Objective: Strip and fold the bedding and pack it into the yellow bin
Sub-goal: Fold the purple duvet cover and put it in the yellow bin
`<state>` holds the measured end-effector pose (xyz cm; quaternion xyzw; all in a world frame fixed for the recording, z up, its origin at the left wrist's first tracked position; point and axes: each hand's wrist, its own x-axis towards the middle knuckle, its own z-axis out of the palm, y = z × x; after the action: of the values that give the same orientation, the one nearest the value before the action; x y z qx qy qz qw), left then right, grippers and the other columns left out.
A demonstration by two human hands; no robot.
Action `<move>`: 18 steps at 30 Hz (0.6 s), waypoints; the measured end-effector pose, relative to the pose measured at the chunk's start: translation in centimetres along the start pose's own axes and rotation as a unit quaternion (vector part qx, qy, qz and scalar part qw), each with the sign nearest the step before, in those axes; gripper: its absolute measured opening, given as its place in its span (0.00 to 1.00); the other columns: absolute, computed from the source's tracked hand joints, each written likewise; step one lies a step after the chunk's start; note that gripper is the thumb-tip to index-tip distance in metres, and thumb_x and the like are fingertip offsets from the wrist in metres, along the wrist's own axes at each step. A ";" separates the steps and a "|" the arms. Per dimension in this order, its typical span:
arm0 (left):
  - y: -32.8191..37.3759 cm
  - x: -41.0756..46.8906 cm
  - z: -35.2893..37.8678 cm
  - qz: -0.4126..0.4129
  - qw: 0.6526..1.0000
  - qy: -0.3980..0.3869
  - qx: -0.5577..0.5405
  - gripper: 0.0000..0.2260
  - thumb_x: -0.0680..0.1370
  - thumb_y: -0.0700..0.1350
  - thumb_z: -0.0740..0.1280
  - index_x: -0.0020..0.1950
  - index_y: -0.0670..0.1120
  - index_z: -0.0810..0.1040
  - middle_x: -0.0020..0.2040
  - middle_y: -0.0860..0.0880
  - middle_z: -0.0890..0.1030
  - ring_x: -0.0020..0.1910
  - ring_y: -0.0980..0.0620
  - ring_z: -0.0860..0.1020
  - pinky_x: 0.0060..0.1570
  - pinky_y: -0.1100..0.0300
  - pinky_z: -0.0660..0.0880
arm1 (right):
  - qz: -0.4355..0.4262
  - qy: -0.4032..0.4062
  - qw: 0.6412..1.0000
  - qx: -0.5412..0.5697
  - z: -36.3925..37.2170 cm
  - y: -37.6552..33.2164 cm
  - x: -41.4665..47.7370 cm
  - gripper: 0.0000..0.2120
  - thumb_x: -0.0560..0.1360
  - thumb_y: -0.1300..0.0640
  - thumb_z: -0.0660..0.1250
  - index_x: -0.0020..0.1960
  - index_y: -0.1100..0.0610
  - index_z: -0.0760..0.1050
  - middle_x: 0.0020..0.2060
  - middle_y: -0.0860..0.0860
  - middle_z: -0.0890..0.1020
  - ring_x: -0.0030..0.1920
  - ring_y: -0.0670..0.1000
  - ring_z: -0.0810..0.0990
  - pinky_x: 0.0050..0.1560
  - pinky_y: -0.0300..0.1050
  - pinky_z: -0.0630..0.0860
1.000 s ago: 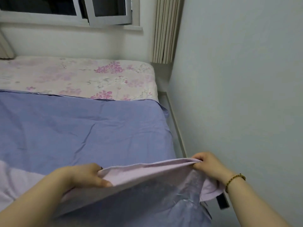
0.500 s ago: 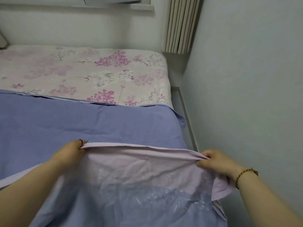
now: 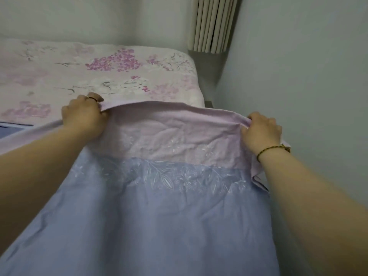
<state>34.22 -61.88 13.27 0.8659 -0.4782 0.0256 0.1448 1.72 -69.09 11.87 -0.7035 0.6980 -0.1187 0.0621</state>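
Note:
A blue sheet [image 3: 155, 226] with a pale lilac band and white embroidered leaves is doubled over on the bed and fills the near half of the view. My left hand [image 3: 85, 118] grips the lilac edge at its left end. At the edge's right end, by the wall, my right hand [image 3: 260, 132] pinches the same edge. Stretched between both hands, the edge lies across the floral mattress cover [image 3: 95, 70]. The yellow bin is not in view.
A pale wall [image 3: 298, 86] runs close along the bed's right side, leaving a narrow gap. A ribbed cream radiator or folded blind [image 3: 211, 22] hangs in the far corner. A sliver of the sheet's lower layer [image 3: 12, 129] shows at the left.
Both hands have carried the lilac edge away from me, across the blue layer, up to the floral cover. The blue layer beneath is now almost fully covered.

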 end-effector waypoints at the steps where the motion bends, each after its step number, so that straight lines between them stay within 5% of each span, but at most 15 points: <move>1: -0.2 -0.1 1.7 -0.006 0.999 -0.042 0.011 0.25 0.78 0.49 0.62 0.73 0.45 0.61 0.70 0.35 0.65 0.69 0.36 0.63 0.67 0.45 0.57 | 0.009 -0.027 0.999 -0.039 1.2 -0.1 0.1 0.22 0.77 0.54 0.59 0.69 0.59 0.63 0.67 0.60 0.67 0.68 0.60 0.64 0.65 0.52 0.61; 3: -0.7 -1.8 5.2 0.008 0.986 -0.150 0.068 0.36 0.77 0.57 0.61 0.77 0.48 0.45 0.77 0.42 0.50 0.76 0.44 0.50 0.72 0.44 0.45 | 0.031 -0.106 0.992 -0.059 3.9 0.0 -0.9 0.33 0.77 0.52 0.60 0.76 0.55 0.47 0.75 0.57 0.53 0.74 0.58 0.52 0.71 0.59 0.50; 7: -1.4 -9.9 11.2 0.091 0.959 -0.253 0.089 0.38 0.77 0.61 0.57 0.76 0.51 0.37 0.77 0.47 0.41 0.76 0.49 0.44 0.73 0.48 0.42 | 0.090 -0.198 0.976 0.024 9.4 3.0 -6.8 0.34 0.78 0.49 0.58 0.76 0.51 0.43 0.76 0.53 0.46 0.75 0.57 0.49 0.73 0.59 0.49; 12: -4.0 -23.8 13.1 0.239 0.924 -0.290 -0.070 0.39 0.71 0.72 0.43 0.76 0.52 0.52 0.75 0.46 0.61 0.73 0.53 0.58 0.69 0.64 0.49 | 0.250 -0.203 0.914 0.246 12.1 8.8 -18.0 0.30 0.78 0.47 0.56 0.75 0.56 0.52 0.74 0.55 0.57 0.73 0.57 0.59 0.73 0.55 0.57; 18: -6.7 -34.6 11.9 0.422 0.852 -0.306 -0.049 0.47 0.62 0.69 0.56 0.76 0.53 0.45 0.77 0.54 0.44 0.76 0.58 0.44 0.70 0.65 0.47 | 0.378 -0.244 0.818 0.359 10.2 12.4 -28.7 0.21 0.80 0.53 0.56 0.68 0.64 0.66 0.66 0.61 0.71 0.65 0.59 0.70 0.64 0.48 0.65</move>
<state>19.99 -33.40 -5.91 0.5363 -0.8186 -0.2053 0.0092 -7.66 -41.53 -3.37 -0.3184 0.7789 -0.1521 0.5185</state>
